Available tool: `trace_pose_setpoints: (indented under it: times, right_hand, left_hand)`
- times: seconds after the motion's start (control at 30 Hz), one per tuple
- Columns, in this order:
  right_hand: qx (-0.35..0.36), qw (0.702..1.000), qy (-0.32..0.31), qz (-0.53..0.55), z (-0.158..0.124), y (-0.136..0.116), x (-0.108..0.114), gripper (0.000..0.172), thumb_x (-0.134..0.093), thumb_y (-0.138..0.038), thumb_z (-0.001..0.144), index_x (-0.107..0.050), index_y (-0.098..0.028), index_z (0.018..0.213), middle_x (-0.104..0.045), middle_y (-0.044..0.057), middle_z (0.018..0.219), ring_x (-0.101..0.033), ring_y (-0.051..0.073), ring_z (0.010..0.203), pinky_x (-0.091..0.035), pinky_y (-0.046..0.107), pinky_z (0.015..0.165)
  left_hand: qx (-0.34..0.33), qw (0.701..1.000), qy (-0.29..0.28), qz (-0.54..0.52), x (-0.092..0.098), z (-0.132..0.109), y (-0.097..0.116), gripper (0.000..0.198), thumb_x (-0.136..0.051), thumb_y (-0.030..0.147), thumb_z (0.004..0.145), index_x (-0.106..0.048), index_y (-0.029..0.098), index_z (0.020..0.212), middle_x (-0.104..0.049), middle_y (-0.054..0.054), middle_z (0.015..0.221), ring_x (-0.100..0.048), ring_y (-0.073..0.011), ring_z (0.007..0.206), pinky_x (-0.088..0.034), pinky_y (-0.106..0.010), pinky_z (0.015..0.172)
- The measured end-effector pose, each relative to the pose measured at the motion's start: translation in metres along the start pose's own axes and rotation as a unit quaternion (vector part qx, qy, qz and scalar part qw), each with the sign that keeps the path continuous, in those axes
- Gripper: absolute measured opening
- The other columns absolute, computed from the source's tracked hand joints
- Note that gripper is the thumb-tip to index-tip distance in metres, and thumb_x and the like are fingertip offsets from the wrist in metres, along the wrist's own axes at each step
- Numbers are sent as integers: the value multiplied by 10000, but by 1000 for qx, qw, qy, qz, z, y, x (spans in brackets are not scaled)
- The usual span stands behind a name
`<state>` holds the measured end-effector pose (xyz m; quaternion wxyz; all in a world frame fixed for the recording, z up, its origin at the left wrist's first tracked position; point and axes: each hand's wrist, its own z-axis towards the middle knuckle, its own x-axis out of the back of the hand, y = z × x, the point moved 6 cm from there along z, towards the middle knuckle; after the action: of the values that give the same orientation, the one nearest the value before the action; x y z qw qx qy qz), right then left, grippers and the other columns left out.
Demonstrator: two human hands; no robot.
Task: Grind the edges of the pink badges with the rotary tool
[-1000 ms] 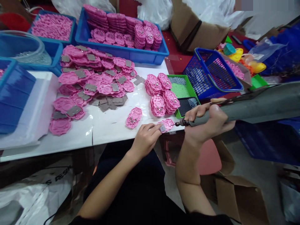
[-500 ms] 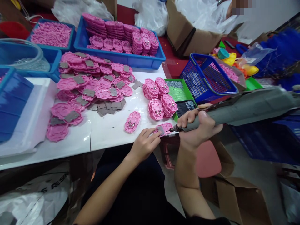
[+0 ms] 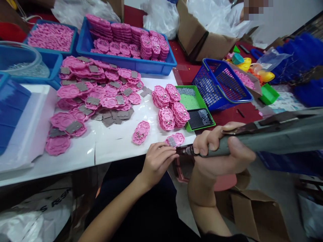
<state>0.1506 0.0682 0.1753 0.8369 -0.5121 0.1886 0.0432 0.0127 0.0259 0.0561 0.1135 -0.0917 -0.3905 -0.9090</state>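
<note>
My right hand (image 3: 222,154) grips a grey pen-shaped power tool (image 3: 272,136) whose tip points left, close to my left fingertips. My left hand (image 3: 157,161) hovers at the table's front edge with its fingers bunched together just below a pink plastic piece (image 3: 175,139) carrying a small grey square; whether the fingers pinch something is hidden. Another pink piece (image 3: 140,132) with silver studs lies just left of it on the white table (image 3: 113,148).
Small stacks of studded pink pieces (image 3: 170,106) stand beside a green tray (image 3: 194,104) of tiny studs. A big heap of pink pieces with grey squares (image 3: 93,92) lies left. Blue bins (image 3: 126,47) of pink pieces stand behind, a blue basket (image 3: 220,84) right.
My right hand with the tool has pulled back toward me and lower, off the pink piece. My left hand slid back from the piece to the table edge.
</note>
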Motion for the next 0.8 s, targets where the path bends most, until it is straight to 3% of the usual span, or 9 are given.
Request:
trace_pose_setpoints:
  times: [0.17, 0.5, 0.57, 0.7, 0.8]
  right_hand:
    - [-1, 998, -62, 6, -6, -5, -4, 102, -644, -321, 837, -656, -253, 912, -488, -95, 510, -416, 97, 317, -420, 241, 314]
    - [13, 999, -46, -26, -14, -3, 0, 130, -671, -374, 845, -663, -289, 943, -477, -102, 518, -377, 100, 308, -391, 255, 318]
    - [20, 998, -33, -40, -11, 2, 2, 146, -687, -382, 828, -648, -298, 941, -480, -106, 515, -372, 102, 302, -385, 258, 317]
    - [31, 997, 40, -58, 2, 28, 8, 133, -684, -362, 805, -617, -288, 894, -447, -112, 490, -353, 95, 301, -343, 245, 315]
    - [3, 994, 85, -74, 12, 51, 11, 176, -692, -377, 778, -587, -273, 873, -425, -115, 474, -361, 93, 304, -318, 235, 318]
  left_hand:
    - [16, 1000, -2, -8, 4, 5, 9, 36, -712, 218, 1006, -743, 204, 1014, -830, -38, 1008, -725, -180, 884, -537, -364, 818]
    - [87, 995, 5, -42, 6, 9, 5, 131, -729, 312, 999, -745, 220, 907, -823, -23, 910, -714, -183, 816, -556, -368, 764]
    - [80, 997, -7, 0, 4, 10, 2, 149, -719, 366, 1001, -746, 219, 1003, -822, -48, 980, -726, -212, 896, -564, -391, 820]
    - [64, 989, -53, 121, -7, 6, -9, 476, -688, 454, 994, -618, 174, 1372, -735, -159, 1316, -680, -308, 1178, -548, -450, 948]
    - [79, 978, -88, 170, -17, 0, -19, 571, -710, 455, 977, -542, 169, 1442, -718, -169, 1323, -668, -325, 1156, -540, -445, 920]
